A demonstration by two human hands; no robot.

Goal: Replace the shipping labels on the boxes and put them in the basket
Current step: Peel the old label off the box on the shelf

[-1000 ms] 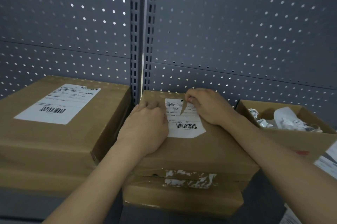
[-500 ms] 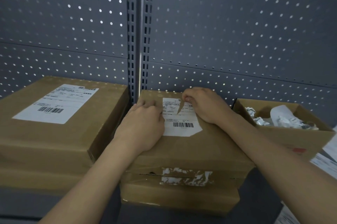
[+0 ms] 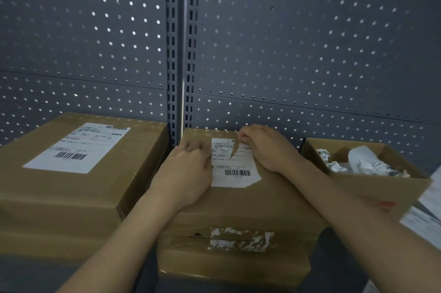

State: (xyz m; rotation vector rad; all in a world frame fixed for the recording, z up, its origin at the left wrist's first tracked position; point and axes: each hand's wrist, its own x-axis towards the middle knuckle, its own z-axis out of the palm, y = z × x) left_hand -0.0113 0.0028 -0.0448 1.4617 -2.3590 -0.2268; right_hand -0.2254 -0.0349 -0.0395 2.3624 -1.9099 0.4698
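Note:
A brown cardboard box [image 3: 238,207] sits in the middle, stacked on a second box with torn label scraps [image 3: 238,240] on its front. On its top is a white shipping label [image 3: 235,168] with a barcode, torn from the upper edge and missing its lower right corner. My left hand [image 3: 188,171] rests on the box top, covering the label's left edge. My right hand [image 3: 265,147] pinches the label's upper right part at the tear.
A larger box [image 3: 71,197] with an intact white label [image 3: 76,147] lies at the left. An open carton [image 3: 372,185] holding crumpled label paper stands at the right. White sheets [image 3: 427,216] show at the right edge. A grey pegboard wall [image 3: 286,42] is right behind.
The view has shifted slightly. Both hands stay in place on the label, and the tear looks about the same.

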